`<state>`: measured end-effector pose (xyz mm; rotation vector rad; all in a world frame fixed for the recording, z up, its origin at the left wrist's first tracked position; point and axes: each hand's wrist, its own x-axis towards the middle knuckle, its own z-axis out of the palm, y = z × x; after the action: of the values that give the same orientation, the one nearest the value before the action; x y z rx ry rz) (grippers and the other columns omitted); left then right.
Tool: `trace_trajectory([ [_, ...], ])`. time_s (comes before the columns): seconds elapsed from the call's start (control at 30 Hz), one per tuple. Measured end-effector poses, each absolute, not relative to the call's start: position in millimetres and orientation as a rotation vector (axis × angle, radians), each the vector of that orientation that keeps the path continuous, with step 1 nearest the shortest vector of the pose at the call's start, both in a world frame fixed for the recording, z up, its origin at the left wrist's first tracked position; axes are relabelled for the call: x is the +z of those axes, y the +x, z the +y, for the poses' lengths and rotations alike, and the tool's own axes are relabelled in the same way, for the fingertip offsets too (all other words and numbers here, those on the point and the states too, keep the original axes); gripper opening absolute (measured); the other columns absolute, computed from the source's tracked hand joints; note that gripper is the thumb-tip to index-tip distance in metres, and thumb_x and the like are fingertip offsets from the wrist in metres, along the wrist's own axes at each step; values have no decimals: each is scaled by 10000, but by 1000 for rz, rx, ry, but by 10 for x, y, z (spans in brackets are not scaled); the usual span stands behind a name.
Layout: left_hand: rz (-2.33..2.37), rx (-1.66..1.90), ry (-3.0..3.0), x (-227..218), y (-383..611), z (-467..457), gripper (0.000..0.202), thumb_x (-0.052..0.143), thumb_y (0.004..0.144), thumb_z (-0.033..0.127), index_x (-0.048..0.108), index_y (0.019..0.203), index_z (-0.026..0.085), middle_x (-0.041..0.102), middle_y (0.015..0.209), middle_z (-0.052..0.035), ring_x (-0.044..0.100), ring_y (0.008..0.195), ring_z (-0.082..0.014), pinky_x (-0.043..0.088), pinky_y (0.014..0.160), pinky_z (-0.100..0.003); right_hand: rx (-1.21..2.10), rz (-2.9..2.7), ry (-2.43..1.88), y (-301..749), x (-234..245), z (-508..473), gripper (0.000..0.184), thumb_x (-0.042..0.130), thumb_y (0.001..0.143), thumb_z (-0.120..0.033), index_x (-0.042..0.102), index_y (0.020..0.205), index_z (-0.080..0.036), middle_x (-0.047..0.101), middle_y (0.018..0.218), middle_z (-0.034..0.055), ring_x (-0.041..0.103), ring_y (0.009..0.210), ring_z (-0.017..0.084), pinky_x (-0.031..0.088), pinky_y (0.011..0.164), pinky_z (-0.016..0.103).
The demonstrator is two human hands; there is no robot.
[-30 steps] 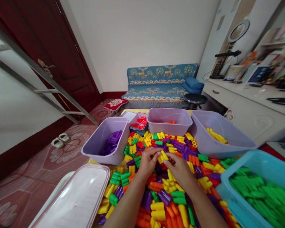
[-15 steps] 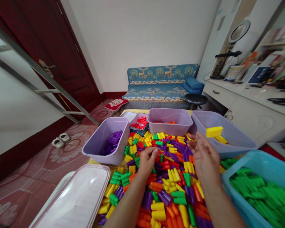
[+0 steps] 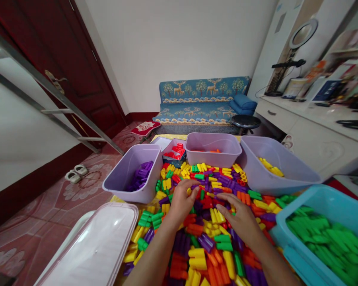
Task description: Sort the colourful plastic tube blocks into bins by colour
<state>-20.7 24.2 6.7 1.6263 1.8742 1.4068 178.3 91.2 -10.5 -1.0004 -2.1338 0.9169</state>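
A pile of plastic toy pieces point(image 3: 216, 216) in yellow, green, purple, red and orange is spread in front of me; many look like short tubes joined side by side. My left hand point(image 3: 181, 200) is over the middle of the pile, thumb and fingers apart. A bit of yellow shows between them, seemingly part of the pile. My right hand point(image 3: 240, 216) reaches in from the right, fingers spread low over the pieces, nothing in it. Yellow pieces point(image 3: 271, 167) lie in the right lilac bin point(image 3: 298, 169), beyond my right hand.
Purple pieces fill part of the left lilac bin point(image 3: 113, 183). A small box point(image 3: 174, 161) holds red pieces; the back lilac bin point(image 3: 213, 159) holds some orange ones. Green pieces lie in the blue bin point(image 3: 289, 234). A pale lid point(image 3: 92, 246) lies at front left.
A yellow piece, in mid-air by my right hand before, is no longer airborne; yellow pieces lie in the right bin. My right hand has come down and left over the pile. My left fingers have parted.
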Motion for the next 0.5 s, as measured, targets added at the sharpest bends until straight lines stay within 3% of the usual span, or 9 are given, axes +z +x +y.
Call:
trace_trajectory([
  [0.23,1844,1132,1805,414,-133,-187,251,562,886,276,655,1113,225,647,1122,-75,586,1072,-217,464,949,-356,734,-2286,-989,2053,-79,549,380,528,869,-430,594,1198,-253,612,1250,74,555,1175,249,456,996,436],
  [0.33,1881,1015,1854,473,-84,-600,339,556,894,308,581,1229,264,585,1241,-79,554,1147,-214,464,983,-359,584,-2327,-945,2345,-112,272,500,544,856,-451,488,1322,-279,546,1344,59,506,1239,259,453,1006,427],
  [0.43,1924,894,2006,419,-79,-1120,491,581,872,390,470,1342,306,492,1374,-87,471,1266,-250,449,1023,-402,419,-2406,-855,2826,-312,0,721,569,801,-546,383,1419,-225,466,1423,81,462,1280,293,438,1024,400],
  [0.5,1948,810,2126,321,-111,-1479,566,583,856,454,414,1383,334,456,1420,-82,428,1311,-267,430,1046,-428,301,-2467,-720,3182,-559,-161,688,523,821,-550,415,1411,-212,479,1418,69,503,1245,272,423,1037,346],
])
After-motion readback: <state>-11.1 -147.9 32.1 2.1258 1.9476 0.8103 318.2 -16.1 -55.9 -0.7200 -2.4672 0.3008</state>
